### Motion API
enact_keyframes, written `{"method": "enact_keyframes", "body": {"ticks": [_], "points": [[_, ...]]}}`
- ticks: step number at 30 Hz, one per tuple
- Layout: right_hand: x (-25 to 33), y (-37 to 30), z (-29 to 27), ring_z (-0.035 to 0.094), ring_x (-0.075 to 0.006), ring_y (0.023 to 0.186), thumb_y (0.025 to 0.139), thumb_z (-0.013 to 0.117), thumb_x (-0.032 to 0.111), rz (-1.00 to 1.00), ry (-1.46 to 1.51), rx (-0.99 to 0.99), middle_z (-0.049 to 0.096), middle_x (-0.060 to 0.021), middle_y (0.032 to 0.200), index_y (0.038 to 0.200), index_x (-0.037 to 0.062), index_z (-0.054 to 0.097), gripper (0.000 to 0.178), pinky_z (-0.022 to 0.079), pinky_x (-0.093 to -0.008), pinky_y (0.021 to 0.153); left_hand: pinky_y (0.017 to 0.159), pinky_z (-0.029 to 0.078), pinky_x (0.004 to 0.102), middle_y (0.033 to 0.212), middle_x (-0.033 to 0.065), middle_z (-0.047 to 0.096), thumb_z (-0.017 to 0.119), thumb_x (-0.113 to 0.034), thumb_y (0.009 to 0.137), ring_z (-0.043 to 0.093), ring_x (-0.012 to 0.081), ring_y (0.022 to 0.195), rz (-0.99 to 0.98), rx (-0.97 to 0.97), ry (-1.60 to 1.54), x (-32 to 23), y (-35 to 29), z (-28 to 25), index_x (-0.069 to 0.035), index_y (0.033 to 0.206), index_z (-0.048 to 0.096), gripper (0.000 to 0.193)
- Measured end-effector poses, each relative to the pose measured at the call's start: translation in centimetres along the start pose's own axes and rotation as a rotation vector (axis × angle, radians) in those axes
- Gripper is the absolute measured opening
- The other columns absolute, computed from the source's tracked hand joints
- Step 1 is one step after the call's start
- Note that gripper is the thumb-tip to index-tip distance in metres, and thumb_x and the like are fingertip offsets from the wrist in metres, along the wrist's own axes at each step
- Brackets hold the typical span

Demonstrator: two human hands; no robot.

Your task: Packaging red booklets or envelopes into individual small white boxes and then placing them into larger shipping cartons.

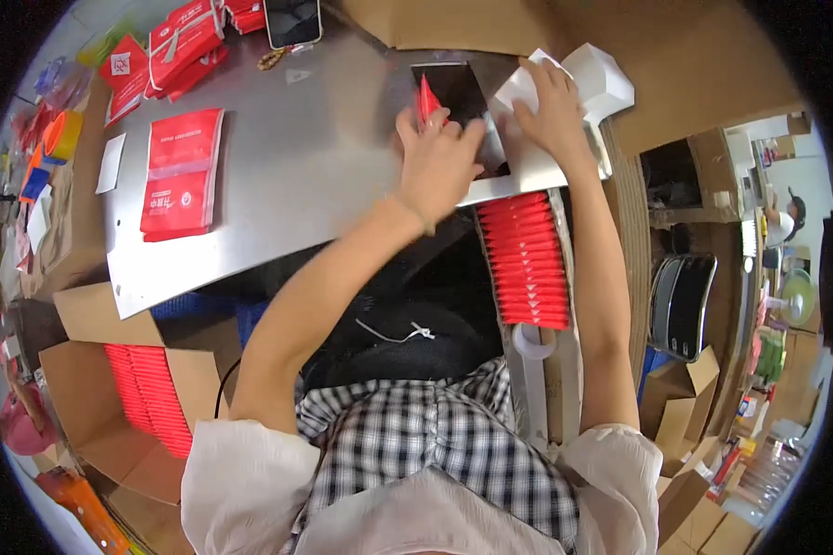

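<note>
My left hand (438, 168) is over the metal table with bent fingers closed around a small red packet (427, 98), whose pointed end sticks up past the fingers. Beneath it is a dark rectangular patch (458, 85) in the tabletop; what it is I cannot tell. My right hand (553, 109) lies with fingers stretched over a white angular piece (520, 90), and a second white block-like part (600, 81) stands beside it. Just below the table edge, a long narrow carton holds a row of red packets (528, 264), close to my right forearm.
On the metal table (296, 166) lie a banded red stack (182, 174), tied red bundles (185, 51) and a phone (293, 23). A cardboard box (74, 388) with red packets (148, 393) stands lower left. Cardboard (713, 55) rises at the right; a tape roll (533, 342) sits below the packet row.
</note>
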State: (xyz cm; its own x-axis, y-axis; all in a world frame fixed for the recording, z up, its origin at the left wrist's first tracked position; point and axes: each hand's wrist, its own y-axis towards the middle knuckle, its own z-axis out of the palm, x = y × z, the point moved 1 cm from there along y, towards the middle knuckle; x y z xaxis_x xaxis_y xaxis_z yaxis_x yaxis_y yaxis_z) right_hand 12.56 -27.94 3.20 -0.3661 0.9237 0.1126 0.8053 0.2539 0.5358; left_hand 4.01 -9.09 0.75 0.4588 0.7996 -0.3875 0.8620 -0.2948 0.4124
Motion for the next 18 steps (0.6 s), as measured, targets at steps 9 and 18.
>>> {"method": "enact_keyframes", "body": {"ticks": [9,18], "points": [[2.7,-3.3,-1.4,0.043,-0.0454,0.135,0.098,0.059,0.012,0.098,0.323,-0.048,0.053,-0.0276,0.138,0.137,-0.0042,0.046,0.045,0.034,-0.0503,0.112,0.102,0.045,0.0462,0.129,0.0256,0.052,0.067,-0.056,0.086,0.053,0.04,0.123,-0.086,0.573,-0.759,-6.4,-7.7,7.9,0.008,0.135,0.049,0.083],[-1.1,-2.0,-2.9,0.056,-0.0305,0.112,0.097,0.057,0.018,0.359,0.589,0.038,0.063,-0.0127,0.124,0.113,0.0,0.068,0.027,0.043,-0.0383,0.1,0.092,0.05,0.046,0.124,0.0185,0.061,0.058,-0.012,0.093,0.061,0.0366,0.109,-0.197,-0.026,-0.005,9.5,-9.2,-13.0,-0.006,0.126,0.059,0.033]]}}
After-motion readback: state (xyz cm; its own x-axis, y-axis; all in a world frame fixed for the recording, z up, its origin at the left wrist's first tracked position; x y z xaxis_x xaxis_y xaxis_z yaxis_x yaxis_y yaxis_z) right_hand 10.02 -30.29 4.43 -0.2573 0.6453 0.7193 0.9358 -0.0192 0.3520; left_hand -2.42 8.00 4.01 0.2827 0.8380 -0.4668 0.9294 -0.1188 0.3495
